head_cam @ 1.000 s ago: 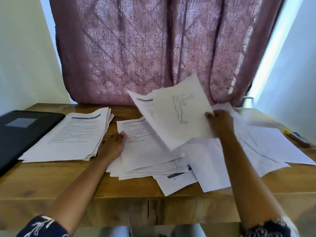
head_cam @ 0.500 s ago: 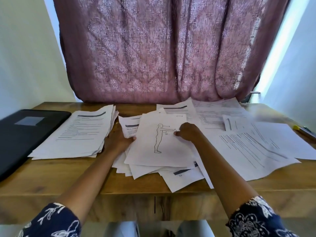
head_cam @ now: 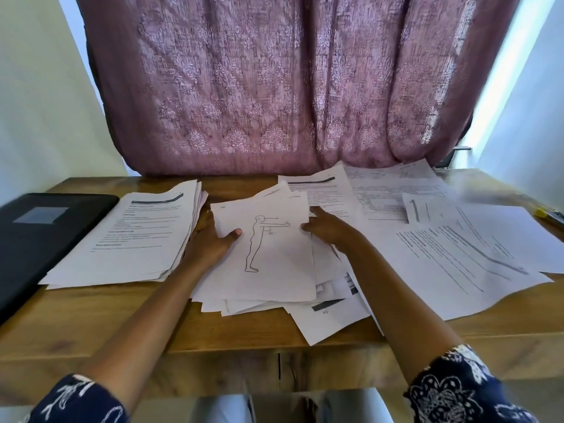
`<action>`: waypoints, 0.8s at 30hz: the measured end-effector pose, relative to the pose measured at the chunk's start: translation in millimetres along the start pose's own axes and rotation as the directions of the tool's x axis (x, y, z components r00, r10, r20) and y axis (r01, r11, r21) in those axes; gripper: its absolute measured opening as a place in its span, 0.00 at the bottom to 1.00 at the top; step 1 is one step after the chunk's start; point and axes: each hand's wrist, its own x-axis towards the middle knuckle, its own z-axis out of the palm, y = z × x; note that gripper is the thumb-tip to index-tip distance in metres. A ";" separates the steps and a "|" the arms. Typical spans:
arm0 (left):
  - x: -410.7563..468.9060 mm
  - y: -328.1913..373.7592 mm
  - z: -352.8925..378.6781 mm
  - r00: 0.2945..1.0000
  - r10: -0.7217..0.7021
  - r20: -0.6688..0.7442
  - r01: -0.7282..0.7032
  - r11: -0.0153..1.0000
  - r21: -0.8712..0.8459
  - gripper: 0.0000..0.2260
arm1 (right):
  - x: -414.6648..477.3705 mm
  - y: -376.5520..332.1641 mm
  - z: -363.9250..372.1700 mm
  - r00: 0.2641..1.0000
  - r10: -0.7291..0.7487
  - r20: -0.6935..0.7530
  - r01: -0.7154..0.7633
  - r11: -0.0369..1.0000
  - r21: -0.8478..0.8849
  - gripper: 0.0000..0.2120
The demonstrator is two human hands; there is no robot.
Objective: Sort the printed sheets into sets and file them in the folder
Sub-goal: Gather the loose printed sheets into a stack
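A sheet with a line drawing of a standing figure (head_cam: 268, 257) tops a loose middle pile (head_cam: 244, 303) on the wooden table. My left hand (head_cam: 210, 239) grips the pile's left edge, thumb on top of the figure sheet and fingers hidden beneath. My right hand (head_cam: 326, 228) holds the pile's right edge, its fingertips tucked under the sheets. A squared stack of printed text sheets (head_cam: 128, 239) lies to the left. Scattered printed sheets (head_cam: 451, 254) spread out on the right. A black folder (head_cam: 27, 239) lies shut at the far left.
A pink patterned curtain (head_cam: 274, 87) hangs behind the table. A yellow-tipped marker (head_cam: 546, 215) lies near the right edge. The table's front edge (head_cam: 213, 346) runs below the piles. White walls stand on both sides.
My right hand brought the raised figure sheet down onto the middle pile. Both hands then closed in on the pile's two sides, the left thumb now on top.
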 end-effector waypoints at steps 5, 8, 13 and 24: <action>-6.7 -9.7 4.0 0.999 0.044 -0.030 -0.041 0.993 0.110 0.43 | 10.9 -0.2 -5.7 0.982 0.092 -0.166 -0.077 0.993 0.095 0.04; -10.9 -8.5 7.1 0.994 0.075 -0.075 -0.062 0.984 0.168 0.38 | 12.1 -8.3 -8.1 0.966 0.231 -0.113 -0.203 0.955 0.218 0.06; -15.4 -3.7 5.6 0.994 0.080 -0.075 -0.067 0.984 0.164 0.35 | 5.3 -22.2 -12.6 0.947 0.317 -0.053 -0.297 0.927 0.230 0.10; -18.2 1.8 3.0 0.999 0.023 -0.038 -0.017 0.987 0.159 0.34 | -14.5 -44.3 6.8 0.990 0.139 -0.005 -0.139 0.990 0.006 0.25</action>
